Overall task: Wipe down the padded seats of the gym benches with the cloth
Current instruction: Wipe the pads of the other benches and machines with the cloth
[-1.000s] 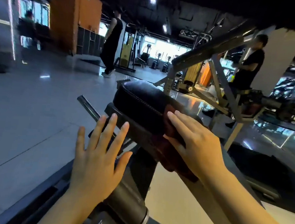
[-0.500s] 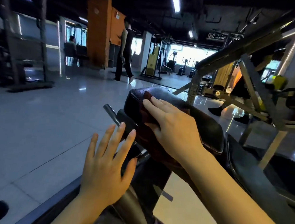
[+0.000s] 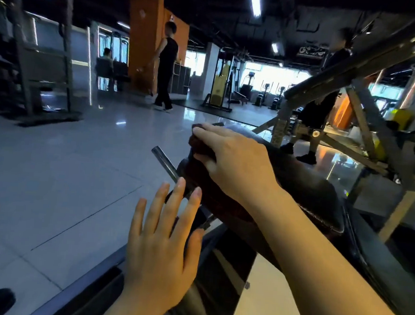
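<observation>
Head view: one right hand (image 3: 235, 164) presses one cloth (image 3: 208, 194); one padded seat (image 3: 305, 190).

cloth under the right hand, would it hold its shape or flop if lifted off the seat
Probably floppy: the dark red cloth bunches in folds under the right hand and drapes over the edge of the padded seat. It looks thick and towel-like, so likely light but not slippery. Pushed, it would probably slide easily over the seat's glossy cover.

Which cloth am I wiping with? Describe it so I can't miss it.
Find the black padded seat at centre frame. On its near-left end, under the right hand, lies the cloth: dark red and soft, unlike the smooth black pad and the metal bar beside it.
</observation>
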Motion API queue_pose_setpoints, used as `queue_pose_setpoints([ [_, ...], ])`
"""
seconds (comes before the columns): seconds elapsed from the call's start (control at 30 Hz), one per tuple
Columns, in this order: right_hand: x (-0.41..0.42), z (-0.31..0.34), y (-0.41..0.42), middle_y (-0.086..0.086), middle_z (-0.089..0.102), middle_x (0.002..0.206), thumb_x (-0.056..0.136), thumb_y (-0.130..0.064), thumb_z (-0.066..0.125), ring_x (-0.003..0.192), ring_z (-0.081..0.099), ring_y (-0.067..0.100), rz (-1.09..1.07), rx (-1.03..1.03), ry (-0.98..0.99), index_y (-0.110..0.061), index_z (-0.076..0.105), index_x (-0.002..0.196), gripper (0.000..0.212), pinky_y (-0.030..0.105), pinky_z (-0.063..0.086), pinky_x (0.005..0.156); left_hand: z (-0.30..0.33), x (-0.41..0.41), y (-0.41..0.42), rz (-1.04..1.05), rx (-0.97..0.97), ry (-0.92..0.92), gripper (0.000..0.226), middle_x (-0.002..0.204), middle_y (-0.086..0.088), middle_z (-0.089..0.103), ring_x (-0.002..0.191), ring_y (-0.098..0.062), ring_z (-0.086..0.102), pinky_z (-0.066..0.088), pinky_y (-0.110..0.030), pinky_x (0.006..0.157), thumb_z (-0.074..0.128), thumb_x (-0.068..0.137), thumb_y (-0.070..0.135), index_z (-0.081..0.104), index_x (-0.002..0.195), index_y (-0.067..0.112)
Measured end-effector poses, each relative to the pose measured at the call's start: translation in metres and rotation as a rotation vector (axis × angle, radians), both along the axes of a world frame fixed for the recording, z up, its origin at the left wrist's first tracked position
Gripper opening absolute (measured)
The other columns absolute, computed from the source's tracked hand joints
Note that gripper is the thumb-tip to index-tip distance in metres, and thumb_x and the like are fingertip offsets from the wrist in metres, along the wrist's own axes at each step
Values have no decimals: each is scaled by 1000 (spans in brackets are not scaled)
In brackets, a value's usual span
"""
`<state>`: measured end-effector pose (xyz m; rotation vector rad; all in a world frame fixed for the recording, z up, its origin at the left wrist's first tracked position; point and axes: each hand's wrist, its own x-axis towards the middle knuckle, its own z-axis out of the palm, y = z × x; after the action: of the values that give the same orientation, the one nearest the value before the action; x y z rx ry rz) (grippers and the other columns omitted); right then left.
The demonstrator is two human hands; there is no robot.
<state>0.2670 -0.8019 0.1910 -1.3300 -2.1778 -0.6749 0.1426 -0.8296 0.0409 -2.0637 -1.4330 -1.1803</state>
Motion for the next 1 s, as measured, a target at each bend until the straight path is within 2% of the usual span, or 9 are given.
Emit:
queue_pose_setpoints([
  [0.1, -4, -8, 3, -11, 51, 144, 97, -27, 55, 129, 48, 10, -16, 44, -9, -29, 53, 136, 39, 27, 47, 83, -1, -2, -1, 6, -26, -17, 61, 159, -5, 24, 147, -25, 18, 12, -47, 117, 32, 97, 43, 17, 153, 26],
  [0.23, 23, -23, -16, -4, 59, 137, 88, -20, 67, 123, 58, 16, -7, 74, 59, -23, 59, 134, 46, 31, 52, 88, -1, -3, -2, 12, -16, -27, 58, 159, -5, 23, 147, -25, 18, 16, -51, 116, 21, 101, 48, 15, 154, 27],
  [0.4, 54, -37, -36, 4, 63, 131, 82, -21, 58, 118, 62, 23, -25, 125, -10, -15, 61, 131, 50, 33, 44, 91, -2, 0, 0, -2, 13, -11, 59, 159, -4, 21, 147, -26, 19, 16, -52, 115, 23, 100, 48, 13, 155, 28],
  [0.5, 40, -27, -23, 2, 61, 133, 84, -24, 57, 120, 61, 22, -10, 75, 7, -16, 59, 133, 50, 34, 49, 90, -1, 0, 1, -14, 24, -13, 58, 158, -5, 25, 145, -27, 21, 17, -51, 115, 26, 100, 47, 18, 153, 26],
  [0.6, 11, -9, -2, -5, 53, 143, 96, -29, 54, 129, 51, 17, 19, -15, 22, -23, 51, 139, 43, 35, 49, 94, 0, 0, 1, -21, 20, -10, 58, 157, -5, 26, 146, -26, 22, 16, -49, 115, 28, 99, 46, 18, 153, 26],
  [0.73, -19, -8, 19, -1, 35, 155, 103, -37, 40, 142, 32, 18, -56, -5, -145, -19, 34, 149, 50, 31, 30, 111, -2, -4, 0, -25, -25, -18, 63, 158, -3, 23, 146, -24, 19, 17, -49, 116, 36, 94, 42, 18, 153, 27],
  [0.87, 2, -6, -3, -5, 20, 161, 99, -53, 39, 146, 21, 14, -107, -141, -72, -27, 17, 155, 65, 31, 23, 115, 1, -4, -2, -4, -76, -12, 56, 158, -4, 26, 146, -25, 22, 19, -54, 113, 20, 100, 49, 17, 153, 29],
  [1.0, 54, -14, -47, -14, 13, 162, 88, -71, 27, 147, 15, 7, -261, -291, 10, -35, 10, 155, 78, 29, 22, 116, -1, -4, -2, 5, -89, -17, 58, 159, -3, 25, 147, -24, 21, 19, -52, 116, 26, 99, 47, 19, 153, 28],
])
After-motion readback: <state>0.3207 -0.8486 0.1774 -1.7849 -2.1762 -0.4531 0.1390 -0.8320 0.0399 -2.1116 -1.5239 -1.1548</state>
